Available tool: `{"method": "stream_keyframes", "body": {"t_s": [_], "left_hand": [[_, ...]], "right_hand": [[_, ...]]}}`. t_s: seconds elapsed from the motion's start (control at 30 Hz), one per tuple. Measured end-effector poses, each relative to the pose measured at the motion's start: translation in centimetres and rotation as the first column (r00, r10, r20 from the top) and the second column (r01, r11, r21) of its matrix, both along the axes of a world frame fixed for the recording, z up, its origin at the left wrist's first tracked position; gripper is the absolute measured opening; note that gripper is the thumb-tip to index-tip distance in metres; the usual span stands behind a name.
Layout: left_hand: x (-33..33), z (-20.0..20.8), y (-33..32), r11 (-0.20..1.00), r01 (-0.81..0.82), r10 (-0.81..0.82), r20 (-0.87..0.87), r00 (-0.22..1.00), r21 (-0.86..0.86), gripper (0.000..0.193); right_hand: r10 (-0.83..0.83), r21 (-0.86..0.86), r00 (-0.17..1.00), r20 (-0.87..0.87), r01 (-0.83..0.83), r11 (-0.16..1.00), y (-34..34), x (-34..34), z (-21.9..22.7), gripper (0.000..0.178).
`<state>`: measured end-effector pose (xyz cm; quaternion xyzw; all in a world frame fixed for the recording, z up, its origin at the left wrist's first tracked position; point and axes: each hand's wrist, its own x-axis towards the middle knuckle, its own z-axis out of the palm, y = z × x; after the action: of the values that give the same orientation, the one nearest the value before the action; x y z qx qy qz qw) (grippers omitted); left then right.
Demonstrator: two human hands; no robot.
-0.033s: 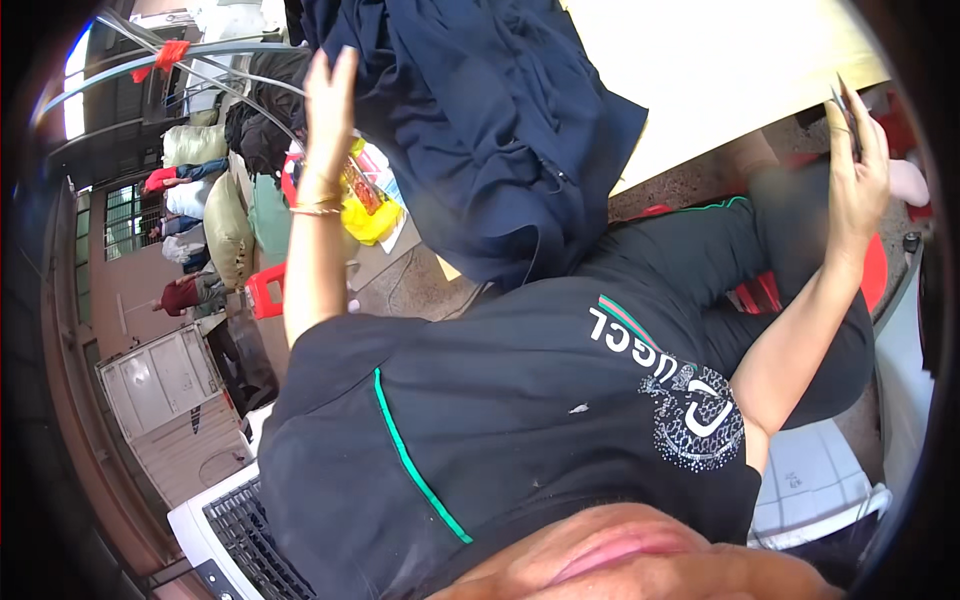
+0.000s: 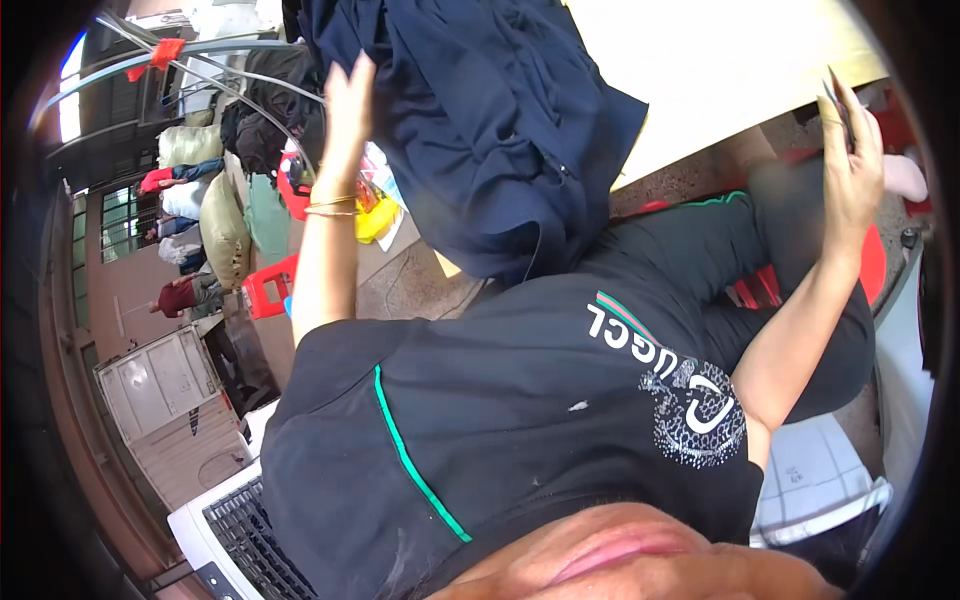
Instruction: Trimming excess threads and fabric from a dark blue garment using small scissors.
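Note:
A heap of dark navy cloth (image 2: 480, 130) lies folded and rumpled over the near edge of a pale yellow tabletop (image 2: 730, 70). Beside the cloth's left edge, my left hand (image 2: 350, 105) is raised with its fingers stretched out, holding nothing; whether it touches the fabric I cannot tell. Bracelets circle that wrist. Off to the right, beyond the tabletop's corner, my right hand (image 2: 853, 165) is closed around slim, dark thread snips (image 2: 838, 100) whose pointed tips stick up past the fingers.
Thin metal rods (image 2: 230, 70) tied with red cross the upper left. Below them sit a yellow plastic bag (image 2: 377, 220) and a red stool (image 2: 270, 289). Stuffed sacks (image 2: 226, 235) and a person in maroon (image 2: 175, 298) appear farther left. A white-clothed surface (image 2: 815, 475) stands lower right.
My left hand has shifted right, closer to the navy cloth. My right hand, still with the snips, has moved slightly left. The cloth looks the same.

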<state>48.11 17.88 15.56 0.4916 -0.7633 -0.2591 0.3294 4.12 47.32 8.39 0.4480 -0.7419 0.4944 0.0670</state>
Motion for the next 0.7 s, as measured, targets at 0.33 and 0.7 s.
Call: {"method": "stream_keyframes", "body": {"t_s": [0.33,0.7], "left_hand": [[-10.4,-6.1,-0.5,0.996,-0.031,0.041,0.110,0.993,-0.085,0.096],[-12.8,-4.3,-1.0,0.857,0.413,-0.022,-0.779,0.626,0.308,0.040]], "right_hand": [[0.352,-0.214,0.840,0.413,-0.286,0.934,-1.3,9.6,3.0,0.037],[0.263,0.085,0.955,0.136,-0.276,0.957,-0.6,11.3,2.1,0.024]]}}
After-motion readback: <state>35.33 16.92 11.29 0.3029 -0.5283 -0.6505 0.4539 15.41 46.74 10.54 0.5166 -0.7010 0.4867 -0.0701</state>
